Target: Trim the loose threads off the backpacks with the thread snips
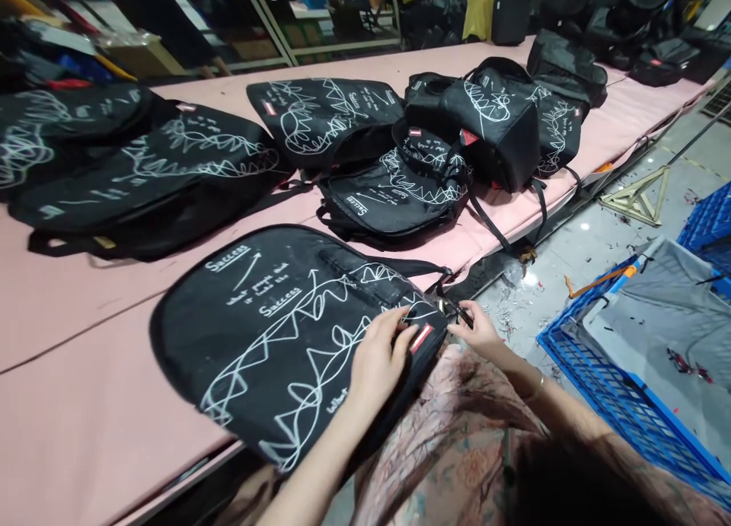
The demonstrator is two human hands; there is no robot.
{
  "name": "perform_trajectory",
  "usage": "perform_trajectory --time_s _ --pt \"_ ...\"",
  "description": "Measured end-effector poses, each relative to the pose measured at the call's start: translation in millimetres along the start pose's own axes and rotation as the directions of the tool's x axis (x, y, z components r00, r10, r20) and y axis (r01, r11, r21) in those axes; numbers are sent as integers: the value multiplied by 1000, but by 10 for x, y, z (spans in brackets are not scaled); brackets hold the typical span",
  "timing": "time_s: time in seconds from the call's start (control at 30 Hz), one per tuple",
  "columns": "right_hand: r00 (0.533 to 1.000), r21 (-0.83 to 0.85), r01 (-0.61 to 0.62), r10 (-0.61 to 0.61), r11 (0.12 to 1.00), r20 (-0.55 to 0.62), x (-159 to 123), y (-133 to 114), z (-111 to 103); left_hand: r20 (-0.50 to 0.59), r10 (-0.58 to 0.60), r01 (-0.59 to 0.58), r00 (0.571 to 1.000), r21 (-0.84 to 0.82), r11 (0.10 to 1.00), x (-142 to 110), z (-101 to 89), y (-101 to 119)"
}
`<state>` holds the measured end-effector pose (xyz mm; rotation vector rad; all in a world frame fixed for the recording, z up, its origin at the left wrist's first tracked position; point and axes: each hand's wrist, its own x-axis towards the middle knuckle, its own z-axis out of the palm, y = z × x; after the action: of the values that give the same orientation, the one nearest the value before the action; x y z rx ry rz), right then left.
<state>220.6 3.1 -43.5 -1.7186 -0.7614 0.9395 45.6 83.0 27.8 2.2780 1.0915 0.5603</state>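
A black backpack (245,343) with white scribbled lines and "Success" lettering lies flat before me, overhanging the table's near edge. My left hand (384,355) grips the bag's right end with bent fingers, close to a red and white label (421,339). At that same end, my right hand (477,329) is closed around a small dark tool that looks like thread snips (464,313). Its tip is at the bag's edge, near a black strap (419,267). Whether the blades touch a thread is too small to tell.
Several similar black backpacks (394,195) lie across the pink table (85,419), behind and to the left. On the floor at right stand blue crates (622,412), one lined with pale sheeting. Dark scraps litter the floor (531,305) near a metal stand (643,199).
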Motion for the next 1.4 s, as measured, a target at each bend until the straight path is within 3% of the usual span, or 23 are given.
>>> perform_trajectory --time_s 0.07,0.17,0.23,0.3,0.57,0.83,1.2,1.3,1.4 --pt "1000 -2 -19 19 1000 -15 -114 13 -78 142 69 -69 988 -3 998 185 -89 -49" --pt "999 16 -39 38 999 25 -317 -7 -152 391 203 -191 898 -69 979 404 -134 -98" --pt "995 54 -55 50 997 80 -419 -37 -155 485 246 -224 839 -105 969 496 -102 -105" --pt "991 79 -74 65 994 115 -485 -69 -126 519 251 -229 817 -109 967 543 -49 -104" --pt "990 -78 -45 55 996 132 -549 -248 5 486 222 -201 845 -96 975 518 10 -104" --pt "986 -291 105 -61 951 157 -471 -496 35 516 253 -224 818 -118 967 597 -55 -35" --pt "949 -335 225 -128 915 288 -362 -541 -82 532 323 -294 783 -141 945 632 -78 -8" --pt "936 -332 279 -178 901 303 -345 -543 -98 522 284 -244 804 -146 959 657 -76 14" --pt "934 -293 295 -210 909 290 -339 -517 -112 430 199 -128 881 -187 974 682 -78 4"
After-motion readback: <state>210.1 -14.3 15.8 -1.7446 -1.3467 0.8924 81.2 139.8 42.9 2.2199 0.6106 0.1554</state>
